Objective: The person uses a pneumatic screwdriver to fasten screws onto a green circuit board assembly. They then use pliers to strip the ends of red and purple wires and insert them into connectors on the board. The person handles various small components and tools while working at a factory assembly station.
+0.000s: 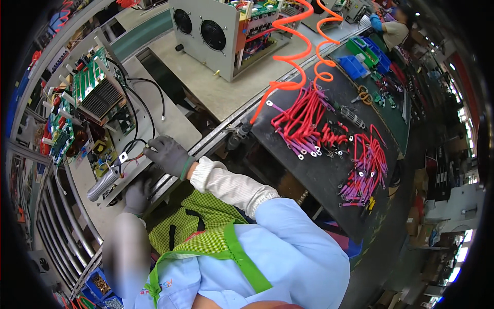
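Observation:
My right hand (169, 156), in a grey glove, is closed at the fingertips around thin wires (135, 160) at the near edge of an open machine chassis (177, 135). Below it, my left hand (138, 196), also gloved in grey, is by the chassis's front edge; its fingers are partly hidden and dim. Between the hands and the boards lies a ribbed grey cylinder (103, 185) with a white metal tab (122, 157) near its upper end. Black cables (149, 109) loop over the chassis from the green circuit boards (90, 80) and the finned heat sink (103, 100).
Another chassis with two fans (213, 35) stands at the back. Orange coiled hoses (294, 51) hang down to a driver tool (239, 135). Red and purple cables (303, 123) lie on the dark bench at right, with scissors (364, 96) and blue bins (353, 67). A person (395, 32) works far right.

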`<action>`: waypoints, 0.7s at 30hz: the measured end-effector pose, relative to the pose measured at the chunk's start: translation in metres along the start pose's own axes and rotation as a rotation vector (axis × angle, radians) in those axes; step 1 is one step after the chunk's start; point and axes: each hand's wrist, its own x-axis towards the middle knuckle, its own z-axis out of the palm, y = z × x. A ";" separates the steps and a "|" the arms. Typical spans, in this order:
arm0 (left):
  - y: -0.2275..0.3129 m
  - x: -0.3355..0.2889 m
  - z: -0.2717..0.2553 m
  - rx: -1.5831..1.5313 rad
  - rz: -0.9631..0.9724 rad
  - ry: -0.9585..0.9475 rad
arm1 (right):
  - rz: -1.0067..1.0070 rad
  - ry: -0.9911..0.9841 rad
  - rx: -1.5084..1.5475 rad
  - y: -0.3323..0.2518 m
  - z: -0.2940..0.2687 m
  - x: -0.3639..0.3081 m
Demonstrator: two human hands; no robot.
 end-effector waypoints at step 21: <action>-0.006 -0.027 0.003 0.330 -0.152 0.254 | 1.333 0.284 -0.679 0.128 -0.382 -0.254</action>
